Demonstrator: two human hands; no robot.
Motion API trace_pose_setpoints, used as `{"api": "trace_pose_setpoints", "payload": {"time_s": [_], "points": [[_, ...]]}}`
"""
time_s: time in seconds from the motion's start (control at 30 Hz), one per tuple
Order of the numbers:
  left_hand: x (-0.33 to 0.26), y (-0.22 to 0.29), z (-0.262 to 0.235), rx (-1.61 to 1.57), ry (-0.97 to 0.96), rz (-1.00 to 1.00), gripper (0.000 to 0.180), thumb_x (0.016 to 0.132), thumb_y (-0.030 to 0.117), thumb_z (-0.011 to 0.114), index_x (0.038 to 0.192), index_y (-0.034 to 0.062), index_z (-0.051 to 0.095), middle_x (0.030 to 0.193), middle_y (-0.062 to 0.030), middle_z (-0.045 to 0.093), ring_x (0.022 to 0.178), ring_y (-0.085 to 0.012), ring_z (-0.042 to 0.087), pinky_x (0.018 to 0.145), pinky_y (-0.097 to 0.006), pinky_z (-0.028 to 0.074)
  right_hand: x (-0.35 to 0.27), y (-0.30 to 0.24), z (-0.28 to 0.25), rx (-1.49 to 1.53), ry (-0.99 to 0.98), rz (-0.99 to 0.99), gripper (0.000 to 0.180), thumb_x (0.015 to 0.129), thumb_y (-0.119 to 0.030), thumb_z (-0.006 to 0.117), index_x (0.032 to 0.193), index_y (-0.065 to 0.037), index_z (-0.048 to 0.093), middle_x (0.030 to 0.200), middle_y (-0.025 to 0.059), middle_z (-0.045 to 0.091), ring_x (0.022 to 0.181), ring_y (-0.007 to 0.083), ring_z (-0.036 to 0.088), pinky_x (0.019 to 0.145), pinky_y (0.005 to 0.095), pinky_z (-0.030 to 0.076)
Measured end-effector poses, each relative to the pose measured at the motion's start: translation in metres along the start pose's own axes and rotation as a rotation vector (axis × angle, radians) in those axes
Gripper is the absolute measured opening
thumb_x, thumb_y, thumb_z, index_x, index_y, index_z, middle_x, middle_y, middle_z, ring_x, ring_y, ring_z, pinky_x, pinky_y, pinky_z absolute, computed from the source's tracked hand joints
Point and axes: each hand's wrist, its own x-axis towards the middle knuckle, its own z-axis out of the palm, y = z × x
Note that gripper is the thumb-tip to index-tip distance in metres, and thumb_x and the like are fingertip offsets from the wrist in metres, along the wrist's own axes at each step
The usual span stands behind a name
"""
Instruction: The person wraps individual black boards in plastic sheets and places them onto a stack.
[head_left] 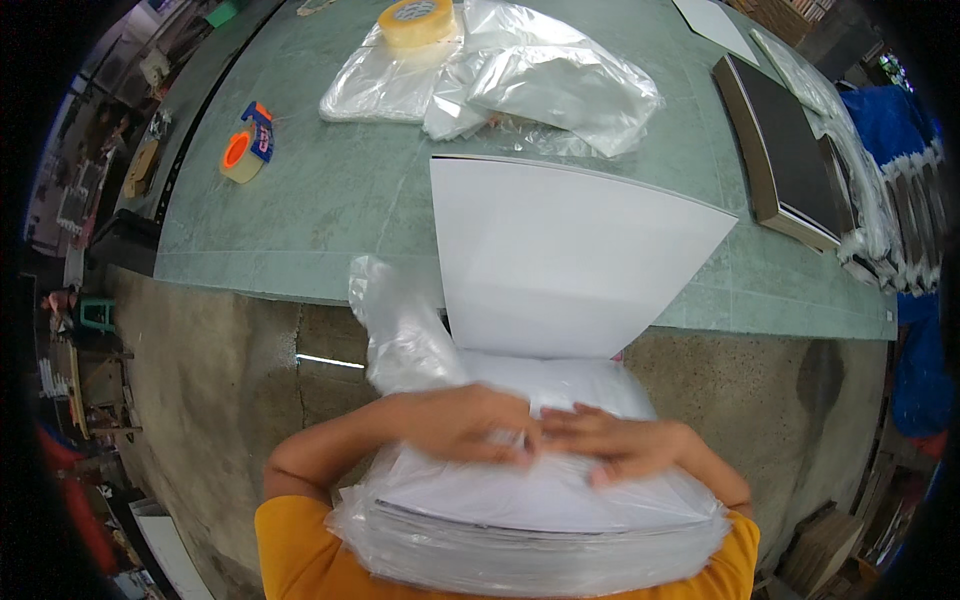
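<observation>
A thick stack of white sheets or boards in a clear plastic bag [550, 550] rests against my body. My left hand [465, 425] lies across the top of the bag, its fingers stretched toward the right and smeared by motion. From the other side my right hand [615, 443] lies on the plastic with fingers apart and thumb spread. The fingertips of both hands meet or overlap near the middle. Beyond them a white board [570, 250] leans up at the table edge. Loose clear plastic [400, 335] bulges to the left of the board.
On the green table [330, 220] stand a tape dispenser [248, 145] and a wide tape roll [415, 22]. Clear plastic bags [560, 80] lie at the back. A dark-topped stack of boards [785, 150] is at the right, beside wrapped bundles [915, 220].
</observation>
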Motion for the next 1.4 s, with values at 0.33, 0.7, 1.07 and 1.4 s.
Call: {"api": "trace_pose_setpoints", "payload": {"time_s": [0.33,0.7,1.07,1.4], "points": [[0.076,-0.016,-0.024,0.021,0.654,-0.026,0.024,0.078,0.018,0.055,0.096,0.0019,0.054,0.094,-0.0071,0.056,0.089,-0.0157,0.053,0.076,-0.031,0.041,0.029,0.034,-0.044,0.051,0.383,0.346,0.055,0.082,-0.049,0.047,0.104,0.002,0.051,0.094,0.0124,0.056,0.088,0.0192,0.053,0.079,0.0267,0.040],[0.021,0.045,-0.083,-0.435,0.852,0.010,0.086,0.050,0.005,0.077,0.125,0.0037,0.033,0.117,-0.0102,0.046,0.103,-0.0141,0.046,0.087,-0.027,0.037,0.000,-0.002,-0.053,0.464,0.609,-0.130,0.037,0.069,-0.010,0.068,0.101,0.000,0.052,0.095,0.0034,0.056,0.082,0.0073,0.051,0.073,0.0223,0.040],[0.029,0.036,-0.062,0.996,0.977,0.011,0.045,0.069,0.005,0.067,0.111,0.0042,0.049,0.088,-0.0059,0.054,0.073,-0.0133,0.053,0.065,-0.024,0.043,0.001,-0.012,-0.072,0.580,0.914,0.003,0.013,0.075,-0.012,0.064,0.077,0.001,0.061,0.069,0.0020,0.059,0.064,0.0068,0.052,0.061,0.0201,0.042],[0.016,-0.021,-0.050,0.343,0.994,0.053,0.006,0.075,0.003,0.059,0.081,0.0032,0.058,0.072,0.0002,0.046,0.063,-0.0096,0.044,0.054,-0.021,0.035,0.014,0.015,-0.062,0.899,1.484,-0.077,0.015,0.080,-0.019,0.060,0.074,-0.006,0.056,0.069,-0.0014,0.056,0.059,0.0055,0.051,0.050,0.0184,0.039]]}}
